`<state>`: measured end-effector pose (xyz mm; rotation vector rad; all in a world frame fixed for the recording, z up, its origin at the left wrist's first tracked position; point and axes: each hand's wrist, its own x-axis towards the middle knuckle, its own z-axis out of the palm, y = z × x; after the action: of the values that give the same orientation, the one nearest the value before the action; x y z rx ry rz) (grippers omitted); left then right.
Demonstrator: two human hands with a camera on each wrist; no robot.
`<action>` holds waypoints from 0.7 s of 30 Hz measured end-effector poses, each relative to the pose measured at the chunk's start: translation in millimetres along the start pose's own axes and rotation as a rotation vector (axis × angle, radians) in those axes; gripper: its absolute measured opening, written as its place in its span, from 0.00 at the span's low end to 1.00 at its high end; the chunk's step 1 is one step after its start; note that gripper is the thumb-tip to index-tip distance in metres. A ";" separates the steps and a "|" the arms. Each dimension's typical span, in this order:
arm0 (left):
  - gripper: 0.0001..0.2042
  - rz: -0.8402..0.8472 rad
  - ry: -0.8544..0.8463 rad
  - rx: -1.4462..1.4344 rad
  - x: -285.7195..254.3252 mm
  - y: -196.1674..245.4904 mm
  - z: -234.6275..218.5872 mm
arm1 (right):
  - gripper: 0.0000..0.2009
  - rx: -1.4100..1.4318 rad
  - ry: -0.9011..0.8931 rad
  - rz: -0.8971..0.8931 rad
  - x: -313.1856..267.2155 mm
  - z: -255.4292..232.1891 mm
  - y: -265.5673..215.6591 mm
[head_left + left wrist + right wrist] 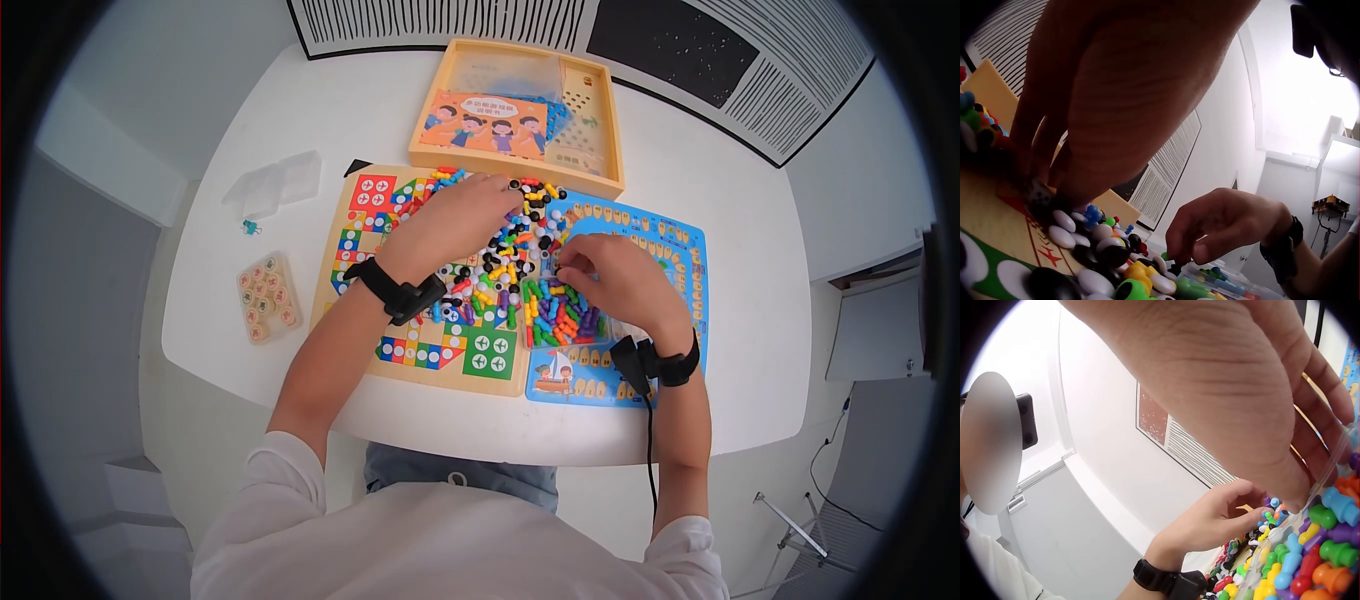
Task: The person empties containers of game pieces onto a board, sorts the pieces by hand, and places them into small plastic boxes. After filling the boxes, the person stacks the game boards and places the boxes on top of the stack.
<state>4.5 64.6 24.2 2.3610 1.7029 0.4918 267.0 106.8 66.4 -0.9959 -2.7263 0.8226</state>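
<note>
My left hand (465,215) reaches into a spread of mixed pieces on the game board (420,370), fingers pointing down. Between its thumb and fingertips, in the left wrist view, shows a small white die (1038,190) with dark dots, partly in shadow. Black and white playing pieces (1063,228) lie beside these fingertips. My right hand (620,275) hangs over the far edge of a clear plastic box (527,335), its fingers loosely bent and apparently holding nothing. Colourful pegs (1335,550) fill that box, which stands on a blue number board (680,235).
Behind the boards stands a wooden tray (612,150) with an illustrated booklet (490,125) inside. At the left lie a clear case of round wooden discs (268,298), an open clear container (290,185) and a small teal item (251,228). The white table's (420,430) front edge is near my body.
</note>
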 end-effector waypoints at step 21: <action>0.06 -0.052 -0.067 -0.027 4.1 8.8 -7.4 | 0.08 0.037 -0.020 -0.001 1.4 1.9 1.6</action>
<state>10.7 65.4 34.6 2.2813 1.7129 0.4203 266.2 107.9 63.8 -0.9848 -2.7173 0.8849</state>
